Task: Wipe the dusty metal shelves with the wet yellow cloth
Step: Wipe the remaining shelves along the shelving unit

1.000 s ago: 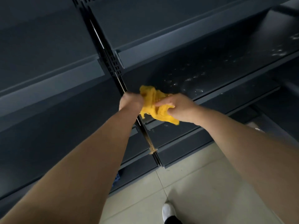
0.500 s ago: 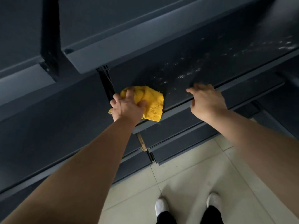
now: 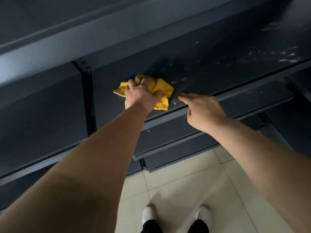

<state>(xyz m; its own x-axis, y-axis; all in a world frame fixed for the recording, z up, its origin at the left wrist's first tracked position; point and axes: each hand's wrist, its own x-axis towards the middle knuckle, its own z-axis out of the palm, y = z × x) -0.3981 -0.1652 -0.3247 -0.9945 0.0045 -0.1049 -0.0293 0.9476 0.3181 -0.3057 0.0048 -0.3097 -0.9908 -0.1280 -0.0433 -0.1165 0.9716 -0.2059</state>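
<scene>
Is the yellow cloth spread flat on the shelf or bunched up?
Bunched up: the left hand grips the yellow cloth in a crumpled wad on the shelf, corners sticking out.

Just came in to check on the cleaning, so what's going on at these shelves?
A person is wiping a dark metal shelf. Their left hand grips a bunched yellow cloth and presses it onto the shelf surface, to the right of the upright post. The right hand, fingers straight, is at the shelf's front edge and holds nothing. Pale dust marks show further right on the shelf, so that stretch looks not yet wiped.
</scene>
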